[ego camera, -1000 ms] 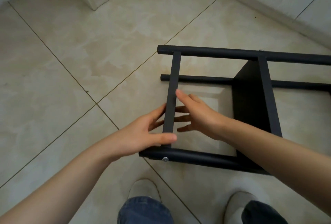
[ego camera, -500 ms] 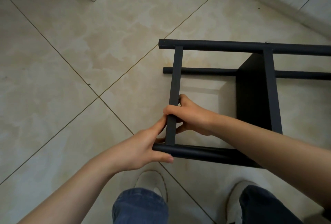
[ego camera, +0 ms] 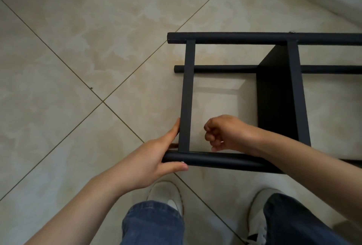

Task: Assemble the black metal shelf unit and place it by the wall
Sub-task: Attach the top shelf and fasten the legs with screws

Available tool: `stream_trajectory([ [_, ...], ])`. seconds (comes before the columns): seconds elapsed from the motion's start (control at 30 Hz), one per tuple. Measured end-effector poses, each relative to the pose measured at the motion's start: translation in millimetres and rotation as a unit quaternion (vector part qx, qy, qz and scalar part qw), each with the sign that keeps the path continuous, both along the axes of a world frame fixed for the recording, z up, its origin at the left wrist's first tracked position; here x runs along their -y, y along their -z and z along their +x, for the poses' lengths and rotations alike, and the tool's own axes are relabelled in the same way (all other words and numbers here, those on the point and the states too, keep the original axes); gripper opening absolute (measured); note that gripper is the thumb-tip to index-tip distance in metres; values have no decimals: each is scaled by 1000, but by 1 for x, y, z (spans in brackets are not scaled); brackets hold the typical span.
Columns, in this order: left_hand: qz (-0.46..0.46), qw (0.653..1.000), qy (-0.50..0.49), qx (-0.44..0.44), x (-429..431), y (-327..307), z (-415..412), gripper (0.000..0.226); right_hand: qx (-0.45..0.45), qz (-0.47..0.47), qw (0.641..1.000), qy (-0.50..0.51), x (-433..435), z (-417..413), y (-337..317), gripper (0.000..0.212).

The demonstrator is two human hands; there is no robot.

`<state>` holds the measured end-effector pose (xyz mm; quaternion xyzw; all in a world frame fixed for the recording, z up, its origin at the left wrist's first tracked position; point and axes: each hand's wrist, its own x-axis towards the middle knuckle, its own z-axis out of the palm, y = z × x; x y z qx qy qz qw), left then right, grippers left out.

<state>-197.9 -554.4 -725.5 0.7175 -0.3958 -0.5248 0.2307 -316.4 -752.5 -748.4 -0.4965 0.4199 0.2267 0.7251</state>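
Grips near-left corner of black tubular metal shelf frame [ego camera: 235, 38] with left hand [ego camera: 148, 158] — right hand [ego camera: 225, 135] fisted, empty, just inside.

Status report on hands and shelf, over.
Left hand grips near corner of black metal shelf frame. Frame on its side on beige tiled floor. Right hand curled, seems empty, inside frame opening. No obstacle seen.

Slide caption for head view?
Left hand grips a corner of the black shelf frame lying on tiled floor; right hand, curled, hovers inside it.
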Motion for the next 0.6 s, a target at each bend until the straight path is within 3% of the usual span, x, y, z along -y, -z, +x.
stream_trajectory([
  [0.33,-46,999,-10,24,-1,1,-3,102,95,-107,979,-147,-2,1,-2,15],
  [0.6,-50,998,-5,37,-2,4,-2,102,140,-125,967,-170,-16,11,0,7],
])
